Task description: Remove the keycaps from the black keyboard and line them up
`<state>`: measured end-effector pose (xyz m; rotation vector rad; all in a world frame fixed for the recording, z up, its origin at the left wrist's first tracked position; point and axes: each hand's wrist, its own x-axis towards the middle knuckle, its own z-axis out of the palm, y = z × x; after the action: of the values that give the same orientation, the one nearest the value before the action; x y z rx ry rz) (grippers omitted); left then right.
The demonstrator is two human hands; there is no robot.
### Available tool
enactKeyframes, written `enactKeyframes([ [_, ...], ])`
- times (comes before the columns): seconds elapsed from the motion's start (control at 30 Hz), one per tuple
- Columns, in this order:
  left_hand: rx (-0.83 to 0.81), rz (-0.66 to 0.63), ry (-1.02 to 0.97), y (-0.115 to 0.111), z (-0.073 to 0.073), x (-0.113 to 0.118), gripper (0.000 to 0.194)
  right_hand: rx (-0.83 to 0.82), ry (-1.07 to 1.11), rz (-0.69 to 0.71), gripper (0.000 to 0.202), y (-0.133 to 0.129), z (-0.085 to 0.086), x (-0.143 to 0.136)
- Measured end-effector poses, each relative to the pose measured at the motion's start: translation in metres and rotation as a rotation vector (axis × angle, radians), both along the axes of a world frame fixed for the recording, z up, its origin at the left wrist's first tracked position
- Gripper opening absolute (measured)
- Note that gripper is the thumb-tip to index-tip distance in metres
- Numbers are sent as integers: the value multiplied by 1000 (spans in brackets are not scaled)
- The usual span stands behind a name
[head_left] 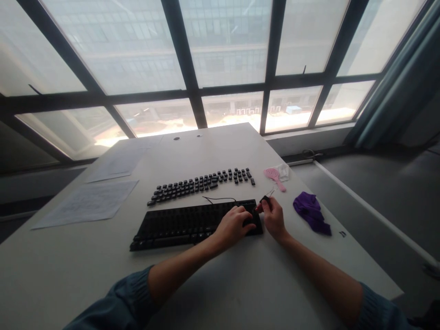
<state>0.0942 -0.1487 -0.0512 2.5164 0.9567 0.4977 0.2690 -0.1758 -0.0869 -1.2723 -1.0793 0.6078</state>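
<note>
A black keyboard point(178, 224) lies at a slant on the white table, with keycaps visible along its near edge. My left hand point(236, 222) rests over its right part, fingers bent down onto it and the thumb apart. Beside the keyboard's right end, my right hand point(273, 215) is closed on a small keycap puller point(264, 199); thin wire prongs stick up from between the fingers. A bit of red shows at the fingertips, too small to make out. Behind the keyboard, loose black keycaps point(195, 184) stand in slanted rows.
Right of the keycaps lie a pink hairbrush point(273, 174), clear plastic wrapping point(283, 171) and a purple cloth point(311, 213). Printed paper sheets point(89, 204) lie at the left. A black cable point(220, 198) runs behind the keyboard. The white table point(220, 284) reaches toward large windows.
</note>
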Motion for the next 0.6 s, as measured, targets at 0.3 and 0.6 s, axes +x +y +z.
enactKeyframes([
  [0.3, -54, -9, -80, 1, -11, 7, 23, -1, -14, 4, 28, 0, -2, -1],
  [0.6, -72, 38, -219, -9, -9, -3, 20, 39, -111, 142, 19, -12, 4, -2],
])
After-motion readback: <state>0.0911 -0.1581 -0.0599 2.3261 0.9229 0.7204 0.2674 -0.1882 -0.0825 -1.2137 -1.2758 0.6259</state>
